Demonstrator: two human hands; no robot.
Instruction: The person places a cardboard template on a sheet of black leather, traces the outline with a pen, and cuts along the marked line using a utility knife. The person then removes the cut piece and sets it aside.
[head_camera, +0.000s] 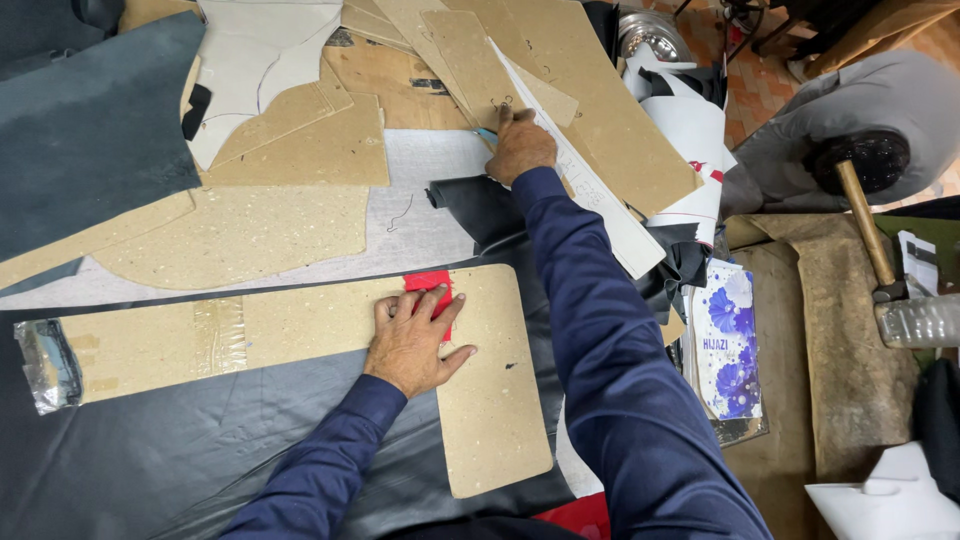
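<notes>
My left hand (412, 340) lies flat, fingers spread, on an L-shaped brown cardboard pattern (300, 335) with a small red patch (428, 281) under the fingertips. The pattern rests on dark leather (180, 450). My right hand (519, 147) reaches to the far side of the table and grips a thin blue object (485, 134), mostly hidden, by a long white strip (590, 190) and stacked cardboard pieces (560, 90).
More cardboard patterns (290, 150) and a grey leather sheet (90, 130) cover the far left. A hammer (872, 225) lies on a padded block at right, by a floral printed box (728, 340). A plastic-wrapped end (45, 365) sits at left.
</notes>
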